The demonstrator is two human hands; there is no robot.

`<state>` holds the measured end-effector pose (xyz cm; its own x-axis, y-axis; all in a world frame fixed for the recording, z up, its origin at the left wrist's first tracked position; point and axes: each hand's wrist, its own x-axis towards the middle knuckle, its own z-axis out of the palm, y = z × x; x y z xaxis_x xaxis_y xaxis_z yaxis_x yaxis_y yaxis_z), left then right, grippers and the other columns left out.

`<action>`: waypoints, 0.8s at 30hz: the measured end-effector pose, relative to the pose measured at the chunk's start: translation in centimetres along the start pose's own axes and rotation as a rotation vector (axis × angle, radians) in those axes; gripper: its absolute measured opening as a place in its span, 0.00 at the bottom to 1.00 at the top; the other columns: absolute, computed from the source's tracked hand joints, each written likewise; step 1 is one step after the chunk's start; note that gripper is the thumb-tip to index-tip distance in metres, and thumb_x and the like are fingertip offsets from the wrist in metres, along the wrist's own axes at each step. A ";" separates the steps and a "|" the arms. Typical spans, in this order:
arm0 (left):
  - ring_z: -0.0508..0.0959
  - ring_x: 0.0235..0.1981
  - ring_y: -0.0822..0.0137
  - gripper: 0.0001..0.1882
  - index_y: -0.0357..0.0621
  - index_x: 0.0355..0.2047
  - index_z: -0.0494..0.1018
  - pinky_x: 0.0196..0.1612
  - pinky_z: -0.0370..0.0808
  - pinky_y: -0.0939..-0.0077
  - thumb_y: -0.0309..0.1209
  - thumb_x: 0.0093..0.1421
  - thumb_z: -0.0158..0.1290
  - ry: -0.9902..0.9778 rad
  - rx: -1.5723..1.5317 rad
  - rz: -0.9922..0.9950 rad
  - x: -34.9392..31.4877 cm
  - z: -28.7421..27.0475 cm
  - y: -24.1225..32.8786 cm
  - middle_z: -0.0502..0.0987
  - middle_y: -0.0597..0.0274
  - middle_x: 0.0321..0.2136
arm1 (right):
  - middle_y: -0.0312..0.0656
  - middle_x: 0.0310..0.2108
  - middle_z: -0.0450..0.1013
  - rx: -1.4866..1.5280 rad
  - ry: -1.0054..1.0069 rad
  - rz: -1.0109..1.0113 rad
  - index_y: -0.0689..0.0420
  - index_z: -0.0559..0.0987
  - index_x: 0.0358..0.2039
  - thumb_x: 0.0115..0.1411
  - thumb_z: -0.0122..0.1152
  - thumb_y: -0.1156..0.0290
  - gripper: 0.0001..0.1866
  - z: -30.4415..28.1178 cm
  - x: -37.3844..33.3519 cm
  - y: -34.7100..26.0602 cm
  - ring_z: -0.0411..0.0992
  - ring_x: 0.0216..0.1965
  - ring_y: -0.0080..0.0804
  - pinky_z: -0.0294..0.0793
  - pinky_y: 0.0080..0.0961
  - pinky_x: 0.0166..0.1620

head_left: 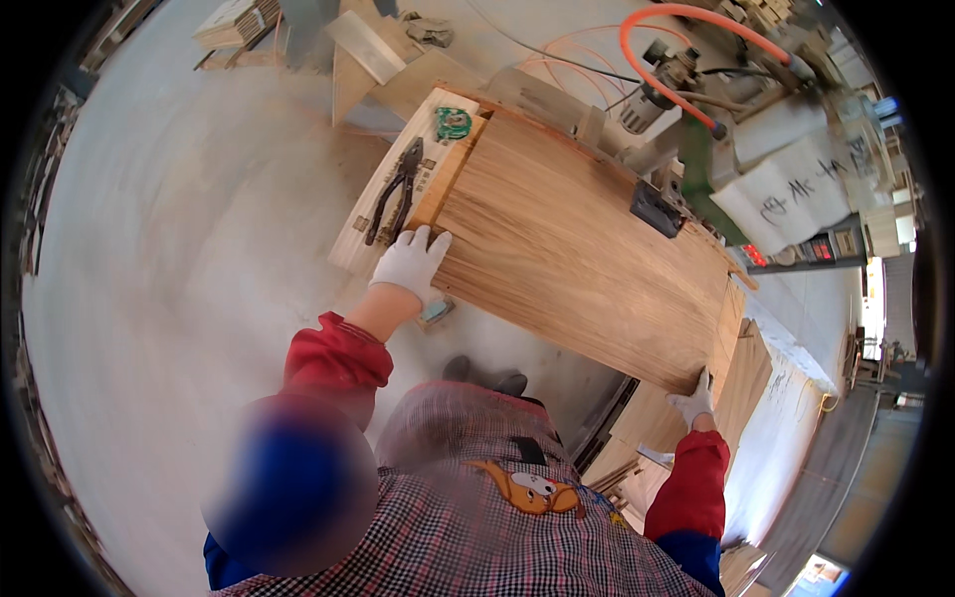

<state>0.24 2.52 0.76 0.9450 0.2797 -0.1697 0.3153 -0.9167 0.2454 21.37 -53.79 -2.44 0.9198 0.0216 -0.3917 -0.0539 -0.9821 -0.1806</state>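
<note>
A wide wooden panel with brown grain lies flat on a machine table in front of me. My left hand, in a white glove, is at its near left corner with the fingers bent over the edge. At the near right corner, my gloved right hand grips the edge, its thumb pointing up along the side and its other fingers partly hidden. Just beyond the left hand, dark-handled pliers rest on a pale side board. A green roll or coil sits farther up that board.
A machine head with a motor and an orange hose stands behind the panel. A black block touches its far edge. Boards are stacked at the right, and more wood lies at the far left. Cables cross the floor behind.
</note>
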 end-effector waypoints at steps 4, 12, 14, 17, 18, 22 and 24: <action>0.64 0.52 0.47 0.47 0.46 0.59 0.53 0.53 0.66 0.64 0.40 0.40 0.63 -0.118 0.147 -0.033 1.0 -1.2 2.0 0.58 0.41 0.55 | 0.54 0.61 0.46 -0.094 0.047 -0.010 0.60 0.46 0.62 0.27 0.76 0.65 0.64 -0.3 -0.6 -0.3 0.48 0.62 0.48 0.54 0.30 0.61; 0.64 0.52 0.47 0.56 0.46 0.62 0.43 0.51 0.69 0.63 0.43 0.38 0.65 -0.288 0.374 -0.101 2.2 -1.8 4.5 0.57 0.40 0.55 | 0.54 0.60 0.51 -0.274 0.011 0.018 0.56 0.48 0.62 0.29 0.76 0.58 0.62 -2.2 -1.7 -2.6 0.55 0.59 0.51 0.62 0.37 0.56; 0.64 0.52 0.49 0.56 0.47 0.63 0.42 0.50 0.71 0.64 0.44 0.38 0.65 -0.262 0.428 -0.087 2.2 -1.1 3.9 0.56 0.42 0.56 | 0.53 0.61 0.50 -0.261 -0.010 0.040 0.54 0.48 0.62 0.30 0.76 0.57 0.61 -2.4 -1.9 -3.0 0.56 0.59 0.50 0.64 0.37 0.55; 0.64 0.53 0.48 0.57 0.48 0.63 0.42 0.51 0.70 0.61 0.44 0.37 0.65 -0.307 0.457 -0.125 2.7 -1.4 4.7 0.56 0.43 0.56 | 0.51 0.61 0.50 -0.252 -0.032 0.063 0.53 0.49 0.62 0.31 0.76 0.57 0.60 -2.8 -2.2 -3.1 0.56 0.58 0.49 0.65 0.37 0.54; 0.64 0.53 0.48 0.57 0.49 0.63 0.42 0.51 0.70 0.61 0.44 0.37 0.66 -0.318 0.474 -0.127 2.9 -1.4 4.8 0.56 0.43 0.56 | 0.50 0.60 0.50 -0.254 -0.027 0.063 0.52 0.49 0.62 0.31 0.75 0.57 0.59 -2.8 -2.3 -3.2 0.56 0.58 0.49 0.66 0.36 0.54; 0.65 0.53 0.48 0.59 0.49 0.63 0.42 0.52 0.69 0.60 0.43 0.34 0.67 -0.347 0.497 -0.135 3.4 -1.5 4.9 0.58 0.44 0.55 | 0.49 0.60 0.50 -0.256 -0.012 0.081 0.50 0.49 0.62 0.32 0.75 0.57 0.59 -3.5 -2.6 -3.6 0.56 0.58 0.48 0.68 0.37 0.52; 0.65 0.53 0.48 0.60 0.49 0.63 0.42 0.52 0.68 0.60 0.43 0.34 0.67 -0.371 0.491 -0.154 3.4 -1.6 5.1 0.59 0.43 0.54 | 0.49 0.60 0.50 -0.259 -0.031 0.102 0.49 0.49 0.62 0.33 0.75 0.56 0.59 -3.5 -2.9 -3.7 0.56 0.58 0.48 0.69 0.37 0.52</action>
<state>5.20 -0.74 2.91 0.7713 0.3816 -0.5094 0.2849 -0.9227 -0.2597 20.28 -50.90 2.47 0.9021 -0.0780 -0.4244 -0.0409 -0.9946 0.0959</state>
